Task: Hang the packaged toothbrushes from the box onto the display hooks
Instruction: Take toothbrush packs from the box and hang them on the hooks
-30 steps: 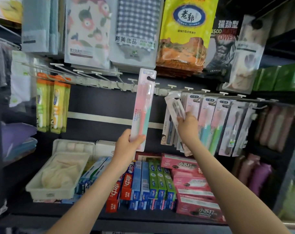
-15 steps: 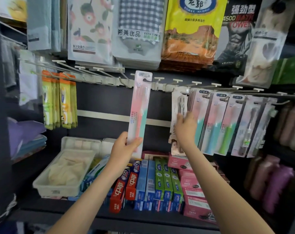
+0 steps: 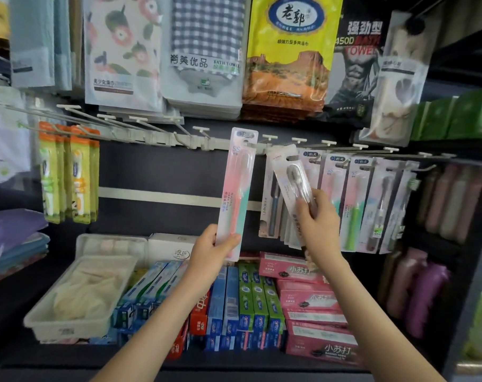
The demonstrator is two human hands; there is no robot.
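My left hand point(image 3: 212, 248) grips the bottom of a pink and teal packaged toothbrush point(image 3: 237, 186), held upright with its top at the rail of white display hooks point(image 3: 179, 139). My right hand point(image 3: 315, 216) holds a white pack with a dark toothbrush point(image 3: 288, 172), tilted left, its top just below a hook. To the right, several packaged toothbrushes point(image 3: 355, 202) hang in a row. The box is not in view.
Orange and green toothbrush packs point(image 3: 69, 175) hang at the left. Toothpaste boxes point(image 3: 245, 301) and pink boxes point(image 3: 311, 307) lie on the shelf below, beside a white tray point(image 3: 69, 323). Towel packs point(image 3: 204, 51) hang above the hooks.
The pack in my right hand has tipped to the left and come away from the hanging row. My left hand has stayed under the rail with the pink and teal pack upright.
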